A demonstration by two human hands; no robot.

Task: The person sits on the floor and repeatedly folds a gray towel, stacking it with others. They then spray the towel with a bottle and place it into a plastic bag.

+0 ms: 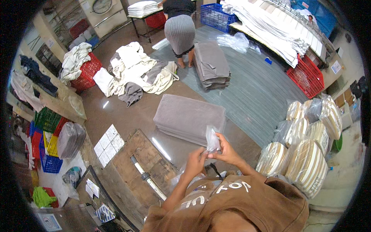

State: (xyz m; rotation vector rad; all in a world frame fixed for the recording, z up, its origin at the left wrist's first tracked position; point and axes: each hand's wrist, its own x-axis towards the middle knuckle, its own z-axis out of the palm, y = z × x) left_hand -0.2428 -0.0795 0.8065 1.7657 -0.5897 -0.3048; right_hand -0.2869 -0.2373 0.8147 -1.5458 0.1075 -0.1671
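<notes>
A crumpled clear plastic bag stands up between my two hands, in front of my brown shirt. My right hand grips its right side, thumb and fingers closed on the film. At its lower left edge my left hand pinches the plastic with bent fingers. Just beyond the hands, a thick stack of folded grey towels lies on the floor; the bag's top overlaps its near right corner from here. More clear film shows by my left forearm, partly hidden.
Another grey towel stack stands beside a person at the far side. Loose cream and grey cloths are heaped left of it. Bagged striped bundles pile up on my right. A white pipe lies on a wooden board.
</notes>
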